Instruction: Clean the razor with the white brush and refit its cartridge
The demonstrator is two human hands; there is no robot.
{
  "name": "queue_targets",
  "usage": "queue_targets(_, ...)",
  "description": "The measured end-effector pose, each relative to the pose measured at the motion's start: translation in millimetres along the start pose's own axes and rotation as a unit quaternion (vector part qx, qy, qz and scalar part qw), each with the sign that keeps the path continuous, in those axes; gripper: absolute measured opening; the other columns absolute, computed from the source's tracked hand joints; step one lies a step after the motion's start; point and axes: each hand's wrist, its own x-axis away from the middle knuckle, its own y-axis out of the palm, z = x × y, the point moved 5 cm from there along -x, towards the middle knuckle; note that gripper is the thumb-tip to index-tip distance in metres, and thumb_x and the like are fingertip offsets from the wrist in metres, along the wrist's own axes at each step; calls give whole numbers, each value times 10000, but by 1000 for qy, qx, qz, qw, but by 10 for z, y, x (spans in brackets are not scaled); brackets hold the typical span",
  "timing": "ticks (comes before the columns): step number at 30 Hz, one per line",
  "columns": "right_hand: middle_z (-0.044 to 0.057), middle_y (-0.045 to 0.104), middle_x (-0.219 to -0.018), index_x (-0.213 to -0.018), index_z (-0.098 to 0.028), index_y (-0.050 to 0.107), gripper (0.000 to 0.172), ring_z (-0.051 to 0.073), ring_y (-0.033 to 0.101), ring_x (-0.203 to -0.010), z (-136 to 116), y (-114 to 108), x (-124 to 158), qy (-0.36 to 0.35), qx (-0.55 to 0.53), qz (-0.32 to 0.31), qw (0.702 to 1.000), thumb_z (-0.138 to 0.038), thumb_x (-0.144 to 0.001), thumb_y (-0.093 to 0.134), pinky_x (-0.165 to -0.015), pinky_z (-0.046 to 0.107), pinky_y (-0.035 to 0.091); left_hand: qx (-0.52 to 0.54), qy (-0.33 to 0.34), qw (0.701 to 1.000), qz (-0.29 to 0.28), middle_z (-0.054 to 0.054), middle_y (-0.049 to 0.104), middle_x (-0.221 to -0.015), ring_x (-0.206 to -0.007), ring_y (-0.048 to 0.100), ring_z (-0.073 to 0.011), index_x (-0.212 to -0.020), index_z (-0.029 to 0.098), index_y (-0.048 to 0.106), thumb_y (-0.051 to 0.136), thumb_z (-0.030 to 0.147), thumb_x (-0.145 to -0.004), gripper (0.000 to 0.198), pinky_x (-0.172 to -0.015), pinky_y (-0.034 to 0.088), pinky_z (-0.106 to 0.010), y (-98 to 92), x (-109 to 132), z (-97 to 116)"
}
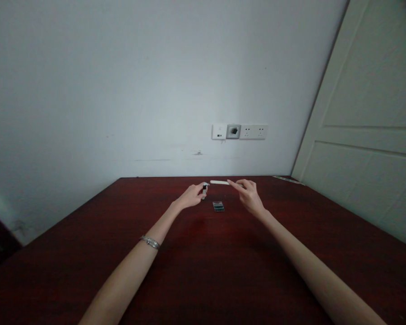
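Observation:
My left hand (192, 196) is closed around a small upright object (204, 190) with a black band, a pale lower part and a silvery top; its kind is too small to tell. My right hand (250, 195) grips one end of a flat white stick (219, 182), with the index finger stretched along it. The stick's free end points left and lies close to the top of the object in my left hand; I cannot tell whether they touch. Between and below my hands, a small clear flat case (218, 206) with dark contents lies on the table.
The dark red wooden table (203, 271) reaches to a white wall (155, 90) with sockets (253, 132) on it. A pale panelled door (365, 144) stands at the right. A thin pale strip (287, 179) lies at the table's far right edge.

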Motion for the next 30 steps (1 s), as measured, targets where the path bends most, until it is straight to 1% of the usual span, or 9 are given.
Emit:
queue_targets(3, 61, 534, -943, -1337, -327, 427, 610, 167, 497, -871, -100, -5, -51, -4, -9, 1, 1000, 1, -829, 354, -851, 364, 346, -18, -6, 1000, -8, 7, 579, -679, -589, 513, -102, -816, 159, 556, 494, 189, -783, 76, -588, 365, -201, 6, 4, 6)
queue_targets(7, 61, 528, -967, -1352, -350, 393, 625, 166, 502, -899, -234, 1, -94, -46, 0, -19, 999, 2, -837, 354, -882, 391, 324, -32, -1, 999, -18, 5, 567, -641, -565, 503, -104, -770, 155, 554, 481, 171, -776, 75, -565, 350, -203, 15, -1, 27)
queue_targets(11, 66, 529, -982, -1355, -345, 389, 624, 163, 498, -872, -142, -3, -46, -75, 25, -35, 996, -4, -831, 378, -891, 405, 318, -7, 1, 1000, -13, 10, 581, -675, -583, 516, -103, -827, 162, 554, 489, 185, -777, 85, -578, 362, -198, 21, 7, 25)
queue_targets(14, 71, 533, -981, -1357, -335, 389, 634, 168, 494, -877, -27, -34, -11, -80, 33, -29, 996, 1, -820, 387, -873, 396, 331, -5, -2, 1000, -10, 11, 582, -689, -592, 517, -102, -840, 165, 554, 493, 195, -778, 92, -586, 365, -198, 26, 20, 17)
queue_targets(17, 71, 543, -980, -1361, -335, 384, 635, 170, 494, -881, 25, -67, -2, -85, 38, -36, 995, -2, -820, 394, -869, 397, 335, -13, -9, 1000, -13, 11, 577, -687, -594, 514, -103, -852, 166, 559, 484, 191, -779, 107, -593, 363, -200, 24, 32, 19)
queue_targets(20, 69, 549, -981, -1355, -345, 390, 629, 172, 498, -888, -8, -84, -22, -76, 40, -41, 995, -5, -826, 390, -872, 404, 336, -26, -13, 999, -18, 11, 574, -679, -592, 513, -106, -862, 168, 560, 477, 186, -785, 114, -591, 357, -201, 13, 44, 40)
queue_targets(25, 70, 550, -976, -1353, -357, 389, 631, 175, 508, -899, -161, -54, -77, -22, 12, -10, 1000, -2, -831, 380, -855, 386, 358, -43, -7, 999, -19, 1, 577, -681, -590, 513, -106, -855, 164, 562, 478, 164, -783, 111, -594, 354, -200, 15, 39, 64)
queue_targets(27, 67, 548, -976, -1351, -362, 389, 630, 173, 507, -900, -195, -20, -74, -27, 8, -15, 999, -2, -834, 377, -861, 386, 357, -32, -12, 999, -7, 1, 578, -675, -591, 516, -107, -839, 159, 562, 488, 167, -778, 96, -592, 361, -200, 15, 21, 47)
queue_targets(30, 68, 542, -957, -1356, -348, 387, 641, 171, 502, -899, -130, -2, -39, -36, 12, -19, 999, 12, -826, 367, -857, 378, 359, 4, -16, 1000, 18, 2, 589, -704, -624, 532, -107, -835, 158, 558, 500, 183, -775, 88, -610, 383, -197, -2, -6, 25)
